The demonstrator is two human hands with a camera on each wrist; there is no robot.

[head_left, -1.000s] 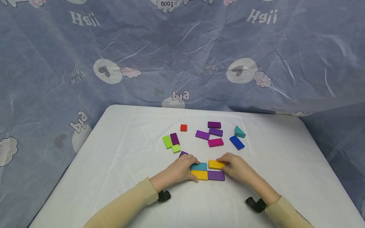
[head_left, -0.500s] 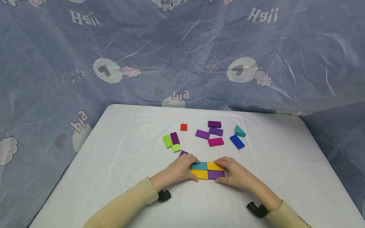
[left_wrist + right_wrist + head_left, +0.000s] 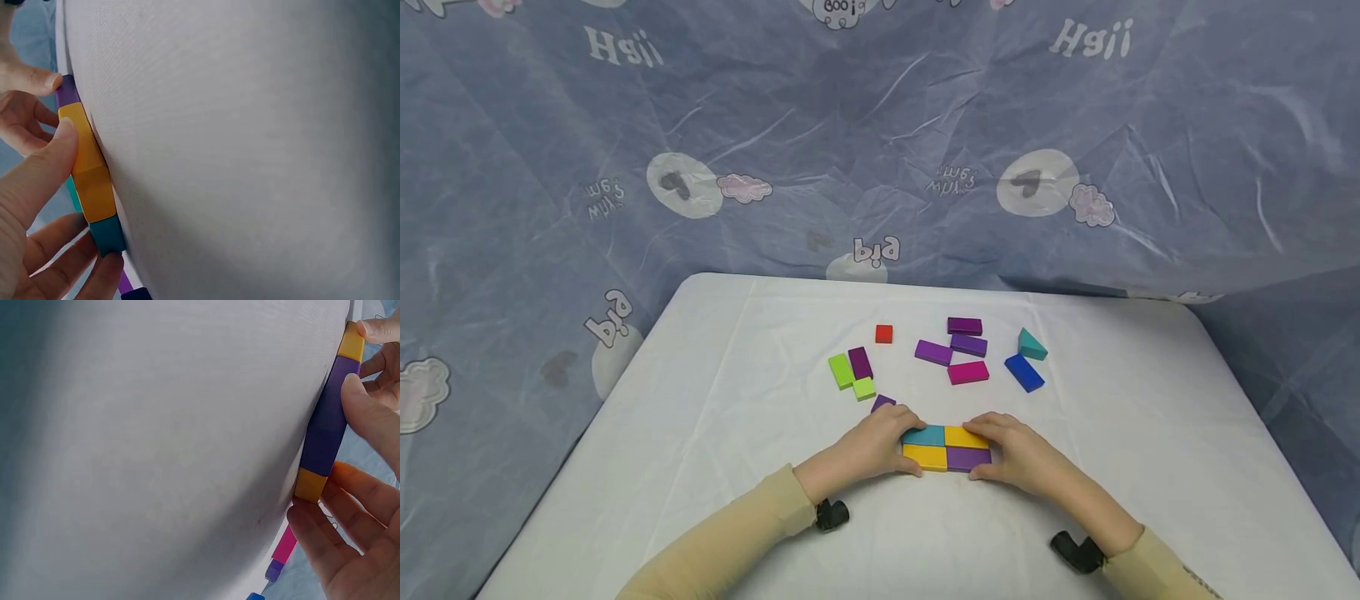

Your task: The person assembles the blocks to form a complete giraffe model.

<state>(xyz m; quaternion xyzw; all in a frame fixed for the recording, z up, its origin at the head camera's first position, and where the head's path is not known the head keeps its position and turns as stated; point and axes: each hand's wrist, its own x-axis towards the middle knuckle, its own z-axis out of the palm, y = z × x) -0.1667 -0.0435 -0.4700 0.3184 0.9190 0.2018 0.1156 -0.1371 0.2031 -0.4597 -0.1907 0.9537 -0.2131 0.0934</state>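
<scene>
Four-sided blocks lie flat in two rows, pushed together into one rectangle in the head view. At its left are a teal block [image 3: 925,436] behind and a yellow block [image 3: 925,457] in front. On the right a second yellow block [image 3: 964,437] sits behind a purple block [image 3: 967,459]. My left hand [image 3: 880,440] grips the left pair, its thumb on the front yellow block [image 3: 94,181] and fingers at the teal one [image 3: 107,235]. My right hand [image 3: 1021,452] holds the right pair, thumb against the purple block [image 3: 326,422], fingers around the rear yellow block [image 3: 310,484].
Beyond the hands on the white table [image 3: 760,350] lie a red block [image 3: 883,334], green blocks [image 3: 841,372], several purple blocks [image 3: 933,353], a magenta block [image 3: 967,372], a blue block [image 3: 1024,372] and a teal triangular block [image 3: 1032,344]. Another purple block [image 3: 882,403] is partly behind my left hand.
My right hand brought the rear yellow block left and nearer, closing its gap to the teal and purple blocks. Its thumb moved onto the purple block's front. The left hand has stayed in place.
</scene>
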